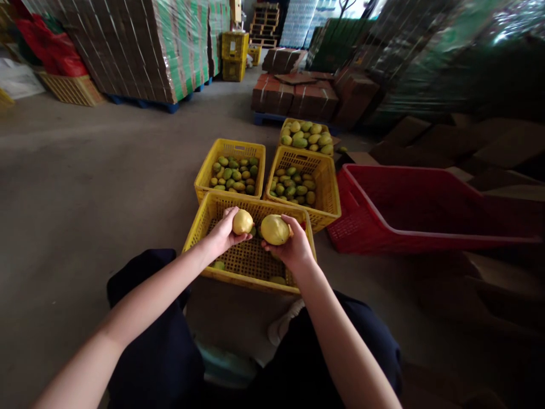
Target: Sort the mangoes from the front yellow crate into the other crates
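Observation:
Both my hands are raised over a nearly bare yellow plastic crate [251, 278] in front of my knees. My left hand [227, 228] is wrapped round a pale yellow mango [242, 222], seen almost end-on. A larger yellow mango [275, 229] with small dark specks lies in my right hand [296, 243], fingers curled under it. The two fruits are close together but apart. A few greenish mangoes lie low in the crate, one near its front edge [278, 280] and another at the left [218, 265]; my hands hide part of the inside.
Beyond stand three yellow crates of green-yellow mangoes: left [230, 142], right [327, 187] and far [284, 130]. A large red crate [361, 241] is at the right, beside loose cardboard [506, 272]. Wrapped pallet stacks [187, 45] and bundled cardboard [293, 96] stand farther back.

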Action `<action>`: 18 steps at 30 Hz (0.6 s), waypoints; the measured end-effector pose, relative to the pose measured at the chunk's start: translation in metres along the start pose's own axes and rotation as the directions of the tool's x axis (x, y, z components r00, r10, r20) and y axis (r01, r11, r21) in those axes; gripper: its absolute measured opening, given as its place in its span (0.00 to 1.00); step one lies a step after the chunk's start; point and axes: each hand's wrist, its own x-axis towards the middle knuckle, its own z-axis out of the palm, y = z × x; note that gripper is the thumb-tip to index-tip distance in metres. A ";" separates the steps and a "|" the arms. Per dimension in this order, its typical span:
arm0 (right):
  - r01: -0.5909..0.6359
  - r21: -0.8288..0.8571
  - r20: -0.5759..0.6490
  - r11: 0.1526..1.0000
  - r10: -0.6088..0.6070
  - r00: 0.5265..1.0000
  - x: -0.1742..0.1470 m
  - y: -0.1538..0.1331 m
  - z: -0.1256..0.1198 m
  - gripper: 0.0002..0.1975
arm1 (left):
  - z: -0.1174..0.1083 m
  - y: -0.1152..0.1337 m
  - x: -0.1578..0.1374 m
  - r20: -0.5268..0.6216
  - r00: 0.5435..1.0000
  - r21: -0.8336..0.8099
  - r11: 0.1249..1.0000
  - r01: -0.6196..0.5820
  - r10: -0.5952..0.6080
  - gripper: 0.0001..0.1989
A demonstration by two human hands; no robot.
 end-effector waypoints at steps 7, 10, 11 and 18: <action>-0.027 0.010 0.027 1.000 0.027 0.999 0.000 0.003 0.002 0.09 | 0.000 0.001 0.001 -0.039 0.994 -0.024 0.994 0.102 -0.103 0.16; -0.009 0.013 0.019 1.000 0.008 1.000 0.004 0.005 -0.001 0.09 | -0.001 0.001 0.002 -0.064 0.995 -0.019 0.997 0.079 -0.080 0.18; -0.007 0.012 0.014 1.000 0.007 1.000 0.005 0.006 -0.002 0.09 | -0.001 0.001 0.002 -0.069 0.995 -0.013 0.998 0.064 -0.065 0.18; -0.035 0.021 -0.002 0.999 0.036 0.999 0.004 0.003 -0.001 0.10 | -0.001 0.003 0.001 -0.040 0.995 -0.017 0.995 0.095 -0.096 0.19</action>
